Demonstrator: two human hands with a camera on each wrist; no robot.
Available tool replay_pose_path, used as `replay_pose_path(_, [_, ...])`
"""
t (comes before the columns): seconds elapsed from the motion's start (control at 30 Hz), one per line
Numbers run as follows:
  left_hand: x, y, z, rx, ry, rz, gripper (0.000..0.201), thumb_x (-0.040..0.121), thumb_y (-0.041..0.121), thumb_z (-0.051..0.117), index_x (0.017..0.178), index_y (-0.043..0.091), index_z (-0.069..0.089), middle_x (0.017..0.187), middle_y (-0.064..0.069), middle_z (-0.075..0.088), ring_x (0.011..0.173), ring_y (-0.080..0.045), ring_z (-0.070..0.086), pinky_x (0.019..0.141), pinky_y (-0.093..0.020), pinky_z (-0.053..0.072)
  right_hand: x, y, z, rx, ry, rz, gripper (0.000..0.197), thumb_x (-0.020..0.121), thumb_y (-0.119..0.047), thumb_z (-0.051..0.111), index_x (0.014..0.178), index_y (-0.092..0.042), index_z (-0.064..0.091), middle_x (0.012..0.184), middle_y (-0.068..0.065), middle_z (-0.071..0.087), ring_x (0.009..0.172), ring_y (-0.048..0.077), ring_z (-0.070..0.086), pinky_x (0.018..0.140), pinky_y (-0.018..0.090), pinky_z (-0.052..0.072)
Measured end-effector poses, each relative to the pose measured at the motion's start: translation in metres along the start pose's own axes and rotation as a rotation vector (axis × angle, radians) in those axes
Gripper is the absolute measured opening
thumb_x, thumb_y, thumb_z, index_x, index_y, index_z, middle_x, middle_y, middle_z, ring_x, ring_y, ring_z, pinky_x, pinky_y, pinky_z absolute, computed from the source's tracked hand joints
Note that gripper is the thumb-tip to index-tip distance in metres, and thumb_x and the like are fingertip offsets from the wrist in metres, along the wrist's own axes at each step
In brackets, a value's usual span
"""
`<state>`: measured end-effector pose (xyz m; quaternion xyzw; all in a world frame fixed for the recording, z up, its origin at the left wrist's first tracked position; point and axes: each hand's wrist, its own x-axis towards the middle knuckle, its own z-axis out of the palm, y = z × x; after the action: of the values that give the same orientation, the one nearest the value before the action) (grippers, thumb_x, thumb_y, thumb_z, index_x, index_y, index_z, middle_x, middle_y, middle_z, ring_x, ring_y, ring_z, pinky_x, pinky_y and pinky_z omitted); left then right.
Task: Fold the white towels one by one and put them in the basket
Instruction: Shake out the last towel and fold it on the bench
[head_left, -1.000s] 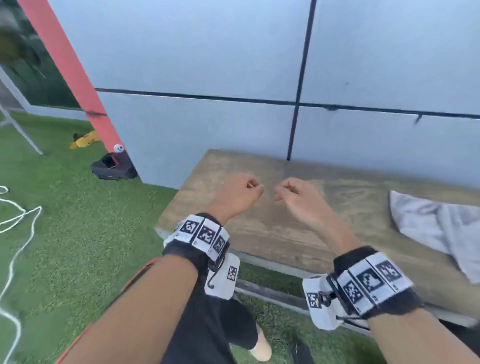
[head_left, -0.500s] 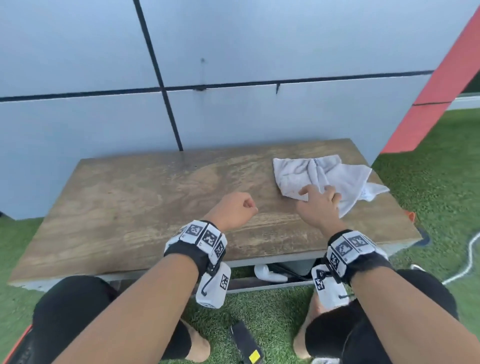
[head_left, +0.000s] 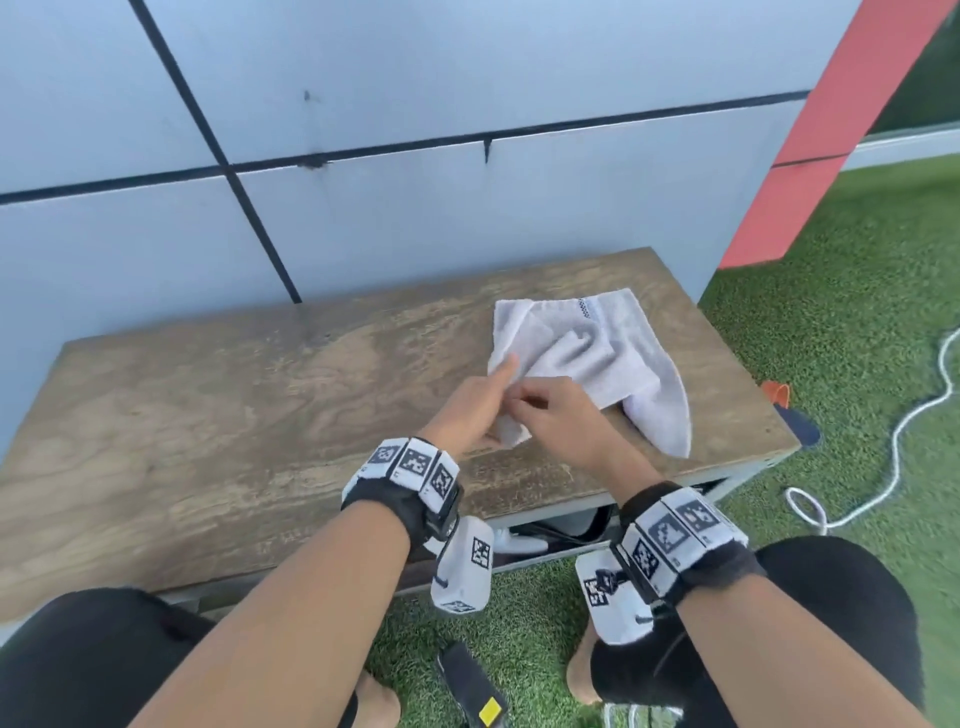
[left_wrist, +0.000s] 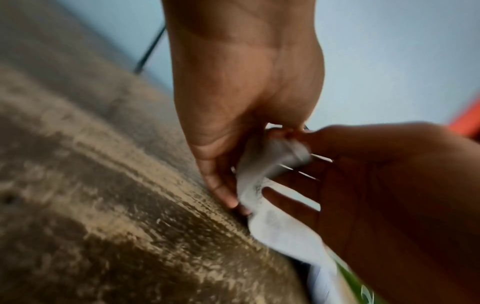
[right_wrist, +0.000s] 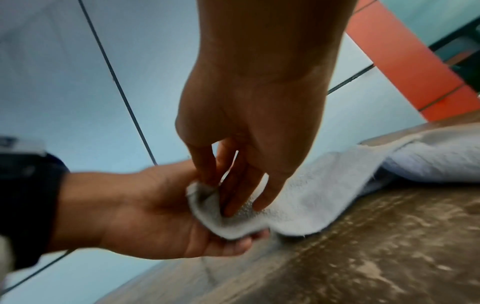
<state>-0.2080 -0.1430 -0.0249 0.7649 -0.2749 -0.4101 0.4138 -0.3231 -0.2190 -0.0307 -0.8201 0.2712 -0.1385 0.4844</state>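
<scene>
Both my hands pinched one towel corner: left hand, right hand. I judged sliding the grips apart along the hem would spread it flat on the table.

No words, brand names or numbers can be read in any view. The only signs are black-and-white square coded markers on the wristbands and on the white camera pods hanging under each wrist, and they carry patterns, not letters; a small yellow label on a dark object on the grass is too blurred to read
</scene>
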Motion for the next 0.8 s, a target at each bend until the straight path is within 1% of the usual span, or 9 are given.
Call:
replay_pose_path(0.07, [-0.002,-0.002,-0.008,-0.114,0.128,0.02,0.033,0.095,0.034,0.06,0.078,0.007,0.07,0.065,-0.008,0.067,0.063,-0.021,0.064,0.071,-0.043,0.056,-0.001,-0.008,0.004,0.059,-0.064,-0.047,0.023,0.092,-0.009,0.057,0.076,-0.015,0.072,0.073,0.006,0.069,0.066,0.015,0.056,0.062,0.033,0.046])
replay_pose_path(0.17, [-0.005,-0.007,-0.032,-0.077,0.292,0.073,0.026,0.095,0.027,0.056,0.074,0.01,0.06,0.059,-0.008,0.059,0.054,-0.02,0.054,0.055,-0.028,0.043,0.002,0.002,0.001,-0.006,0.251,0.011,0.013,0.093,-0.012,0.055,0.092,-0.014,0.067,0.091,0.003,0.069,0.083,0.017,0.062,0.076,0.035,0.052])
replay_pose_path(0.23, [-0.008,-0.01,-0.053,-0.043,0.375,0.102,0.024,0.093,0.029,0.053,0.078,0.011,0.057,0.064,-0.007,0.053,0.057,-0.019,0.05,0.054,-0.026,0.038,0.002,0.017,-0.006,-0.213,0.41,0.155,0.027,0.089,-0.013,0.055,0.115,-0.014,0.057,0.118,0.006,0.058,0.111,0.024,0.053,0.094,0.042,0.048])
replay_pose_path(0.37, [-0.011,-0.015,-0.101,-0.048,0.647,0.102,0.018,0.092,0.022,0.054,0.078,0.011,0.049,0.068,-0.001,0.046,0.062,-0.019,0.044,0.045,-0.022,0.031,-0.011,0.035,-0.007,-0.645,0.096,0.481,0.065,0.078,-0.021,0.059,0.138,-0.014,0.033,0.143,0.017,0.028,0.135,0.039,0.023,0.111,0.052,0.025])
replay_pose_path(0.47, [-0.016,-0.02,-0.125,-0.224,0.836,0.081,0.025,0.09,0.026,0.057,0.11,0.013,0.052,0.091,0.003,0.057,0.09,-0.023,0.058,0.07,-0.026,0.047,-0.014,0.033,0.005,-0.775,0.017,0.418,0.041,0.082,-0.016,0.056,0.121,-0.016,0.047,0.131,0.013,0.042,0.123,0.036,0.04,0.107,0.051,0.034])
replay_pose_path(0.53, [-0.021,-0.027,-0.126,-0.124,0.809,0.032,0.059,0.085,0.034,0.064,0.137,0.019,0.041,0.128,-0.005,0.055,0.117,-0.027,0.055,0.098,-0.038,0.047,-0.011,0.025,0.014,-0.677,0.05,0.326,0.027,0.084,-0.008,0.055,0.11,-0.017,0.056,0.119,0.006,0.054,0.109,0.029,0.053,0.098,0.045,0.043])
replay_pose_path(0.6, [-0.025,-0.036,-0.116,0.182,0.754,0.045,0.072,0.081,0.037,0.07,0.144,0.026,0.038,0.151,-0.01,0.036,0.139,-0.028,0.036,0.114,-0.046,0.034,-0.009,0.016,0.026,-0.466,0.004,0.231,0.021,0.089,-0.005,0.058,0.105,-0.019,0.061,0.112,0.0,0.061,0.102,0.022,0.061,0.082,0.032,0.049])
replay_pose_path(0.67, [-0.03,-0.045,-0.099,0.383,0.598,0.149,0.064,0.08,0.032,0.073,0.138,0.028,0.047,0.152,-0.009,0.033,0.144,-0.027,0.027,0.118,-0.044,0.026,-0.006,0.002,0.04,-0.21,-0.093,0.119,0.023,0.094,-0.006,0.058,0.108,-0.024,0.061,0.107,-0.009,0.062,0.097,0.012,0.062,0.069,0.018,0.044])
replay_pose_path(0.8, [-0.041,-0.074,-0.071,0.362,0.034,0.225,0.061,0.084,0.042,0.075,0.14,0.031,0.052,0.147,0.005,0.049,0.138,-0.017,0.043,0.114,-0.041,0.036,-0.005,-0.01,0.056,-0.053,-0.116,0.029,0.038,0.095,-0.003,0.052,0.127,-0.024,0.054,0.119,-0.005,0.064,0.092,0.007,0.062,0.066,0.018,0.044])
